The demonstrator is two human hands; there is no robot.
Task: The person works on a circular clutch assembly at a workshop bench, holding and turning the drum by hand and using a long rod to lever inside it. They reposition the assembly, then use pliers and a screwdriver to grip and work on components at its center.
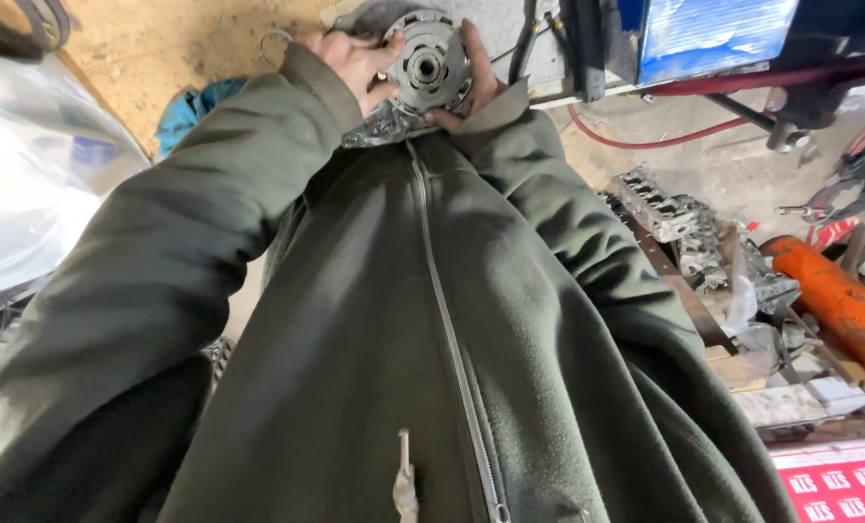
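Head view, read left to right. A clear plastic sheet (26,165) lies at the left edge, beside a teal cloth (195,107) on the tan floor (161,39). The person's green fleece jacket (403,339) fills the centre, both sleeves rising to the top of the picture. There the left hand (350,63) closes its fingers over the left rim of a round, toothed metal hub (429,63), and the right hand (476,82) grips the opposite rim from the right and below, so the part is held off the floor between both hands, its splined centre bore facing the camera. The hub appears whole and unopened; as a judgement, the work is at the holding or inspecting stage, with no tool applied. Farther right lie grey cast metal parts (684,228), a red hose (645,143) and an orange cylinder (834,295).
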